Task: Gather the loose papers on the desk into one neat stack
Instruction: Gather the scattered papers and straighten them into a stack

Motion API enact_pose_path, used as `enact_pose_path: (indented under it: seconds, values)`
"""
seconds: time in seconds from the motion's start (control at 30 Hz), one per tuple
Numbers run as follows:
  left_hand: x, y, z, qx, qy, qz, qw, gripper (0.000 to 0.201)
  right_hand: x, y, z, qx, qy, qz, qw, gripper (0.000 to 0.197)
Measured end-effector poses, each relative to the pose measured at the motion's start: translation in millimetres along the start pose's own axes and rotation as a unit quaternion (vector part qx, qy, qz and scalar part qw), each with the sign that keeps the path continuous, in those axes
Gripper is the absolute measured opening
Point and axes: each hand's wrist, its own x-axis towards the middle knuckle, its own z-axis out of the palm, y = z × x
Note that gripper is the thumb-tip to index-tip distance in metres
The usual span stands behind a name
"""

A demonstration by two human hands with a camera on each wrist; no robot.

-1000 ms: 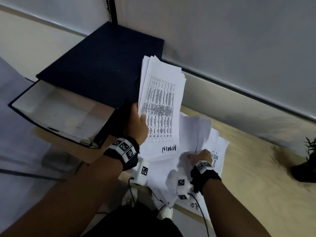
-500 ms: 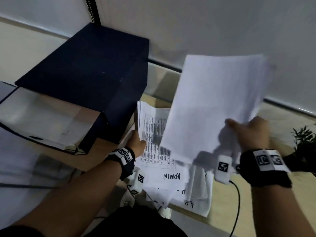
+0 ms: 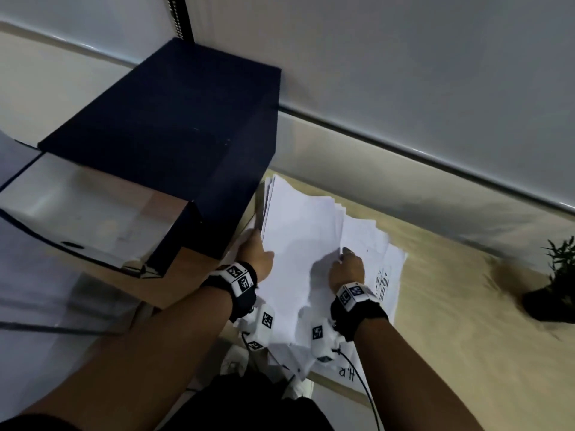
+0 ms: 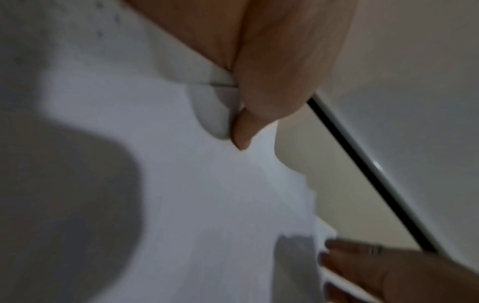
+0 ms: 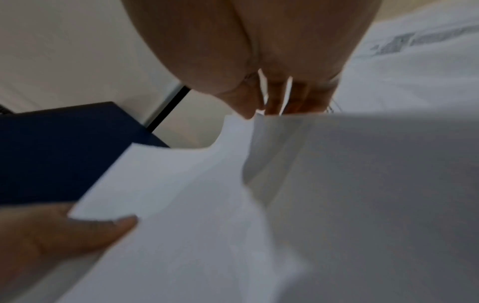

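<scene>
A stack of white papers (image 3: 298, 241) lies tilted over the wooden desk (image 3: 460, 331). My left hand (image 3: 257, 256) grips its left edge, with the thumb (image 4: 261, 106) pressed on the top sheet. My right hand (image 3: 347, 265) holds the right edge of the top sheets (image 5: 362, 184), and its fingers (image 5: 285, 98) curl behind that edge. Under the stack lie more loose papers: a printed sheet (image 3: 385, 278) at the right and one marked "H.R" (image 3: 347, 373) at the desk's front edge. The left thumb (image 5: 98, 229) shows in the right wrist view, and the right fingers (image 4: 362, 266) in the left wrist view.
A dark blue box (image 3: 174, 119) stands close against the left side of the papers, with an open white-lined tray (image 3: 77, 213) in front of it. A small potted plant (image 3: 557, 290) sits at the far right. A wall panel (image 3: 404, 88) runs behind the desk.
My right hand lifted a bunch of sheets from the loose pile and brought them down onto the left hand's stack. That stack dropped from upright to low over the desk.
</scene>
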Motion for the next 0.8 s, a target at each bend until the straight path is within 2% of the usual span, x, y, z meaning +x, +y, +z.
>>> enact_pose_path:
  seconds: [0.07,0.17,0.27,0.33,0.47,0.57,0.63,0.7,0.8]
  values:
    - [-6.3,13.5,-16.1,0.008,0.055,0.039,0.998,0.057,-10.2,12.3,-4.2,-0.014,0.048,0.071,0.996,0.047]
    - [-21.3,37.0,-44.6,-0.017,0.149,0.099,0.984,0.047,-29.9,27.7,0.1,-0.015,0.036,0.192,0.981,0.083]
    - [-30.9,50.2,-59.7,-0.026,0.209,0.141,0.967,0.043,-36.4,19.7,15.6,-0.027,0.032,0.209,0.977,0.125]
    - [-33.2,56.2,-64.3,-0.041,0.223,0.16,0.961,0.041,-35.7,11.1,25.4,-0.058,0.044,0.199,0.977,0.136]
    - [-29.6,57.6,-70.4,-0.054,0.23,0.176,0.956,0.039,-30.6,5.5,33.5,-0.085,0.054,0.187,0.977,0.136]
    - [-28.5,56.3,-75.3,-0.057,0.245,0.169,0.953,0.04,-18.4,7.0,27.4,-0.079,0.016,0.146,0.986,0.132]
    - [-27.3,55.9,-78.5,-0.052,0.255,0.166,0.951,0.04,-8.9,9.6,17.0,-0.065,-0.008,0.123,0.99,0.123]
    - [-24.2,53.8,-82.0,-0.042,0.269,0.164,0.948,0.041,-5.7,10.2,11.2,-0.024,0.008,0.131,0.991,0.115]
    - [-20.7,50.5,-84.1,-0.025,0.288,0.159,0.944,0.04,-23.9,1.0,23.0,-0.041,0.026,0.15,0.987,0.136]
